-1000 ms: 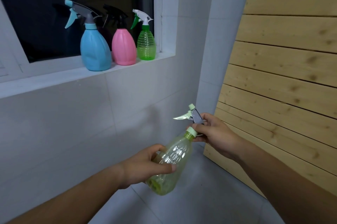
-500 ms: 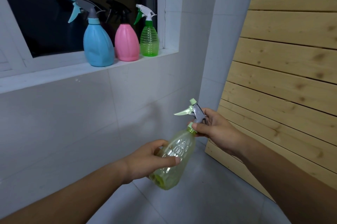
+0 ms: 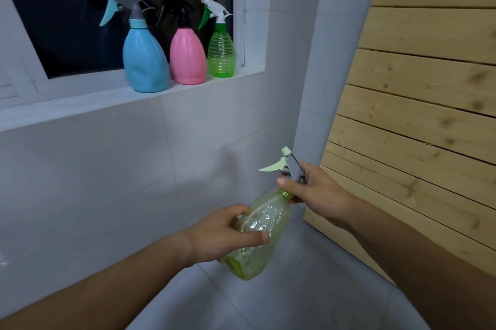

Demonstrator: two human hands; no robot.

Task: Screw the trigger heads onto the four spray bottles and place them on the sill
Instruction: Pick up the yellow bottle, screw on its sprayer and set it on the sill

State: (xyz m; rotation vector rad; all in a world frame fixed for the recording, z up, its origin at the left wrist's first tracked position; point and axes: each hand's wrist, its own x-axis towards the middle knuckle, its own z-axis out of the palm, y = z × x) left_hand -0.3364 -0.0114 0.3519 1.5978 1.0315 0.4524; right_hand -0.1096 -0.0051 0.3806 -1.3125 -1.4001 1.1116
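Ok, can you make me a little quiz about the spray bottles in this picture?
1. How many spray bottles stand on the sill?
2. True or false: the pink bottle stands between the blue bottle and the green bottle.
3. Which hand grips the trigger head of the yellow bottle: A) left hand, B) right hand?

Key: 1. three; 2. true; 3. B

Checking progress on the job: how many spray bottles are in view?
4. Three stand on the sill: the blue bottle, the pink bottle, then the green bottle. The yellow bottle is held in both hands, below the sill.
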